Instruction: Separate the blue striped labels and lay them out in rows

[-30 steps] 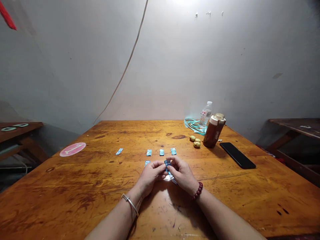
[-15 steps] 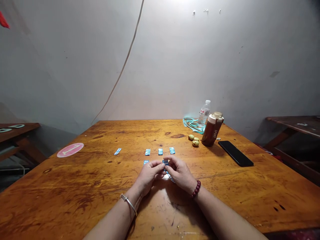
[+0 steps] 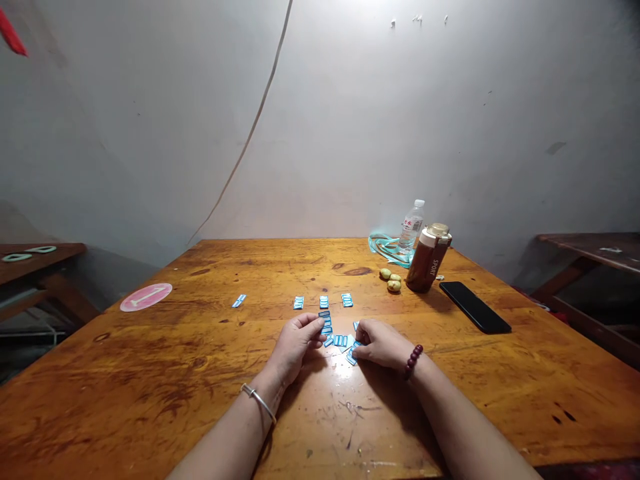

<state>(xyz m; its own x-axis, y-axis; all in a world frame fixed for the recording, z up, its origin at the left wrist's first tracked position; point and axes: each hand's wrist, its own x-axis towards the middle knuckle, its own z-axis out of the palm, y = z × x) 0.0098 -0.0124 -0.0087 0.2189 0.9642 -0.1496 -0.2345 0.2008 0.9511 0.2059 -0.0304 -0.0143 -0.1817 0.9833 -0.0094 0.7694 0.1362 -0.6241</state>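
Note:
Between thumb and fingers, my left hand [image 3: 299, 340] pinches a small blue-and-white card [image 3: 325, 323] printed with bars, held slightly tilted over the table. My right hand [image 3: 384, 343] is closed, its fingertips down on a blue-and-white piece [image 3: 352, 357] at the right of a loose group. Beside it in that group lie a barred card [image 3: 341, 341] and a smaller piece [image 3: 329, 341]. Farther off, three similar cards, the left one [image 3: 299, 303], the middle one [image 3: 324, 302] and the right one [image 3: 347, 300], lie in a row.
Another card [image 3: 239, 301] and a pink oval sticker [image 3: 147, 297] are on the wooden table [image 3: 200, 373] to the left. At right are a black phone [image 3: 475, 307], a brown sports bottle [image 3: 429, 260], a clear water bottle [image 3: 411, 227], turquoise straps [image 3: 383, 248] and small yellowish fruits [image 3: 394, 286].
My hands have come apart. The right hand has moved right and down onto the loose pieces, while the left keeps the card. More of the group on the table now shows.

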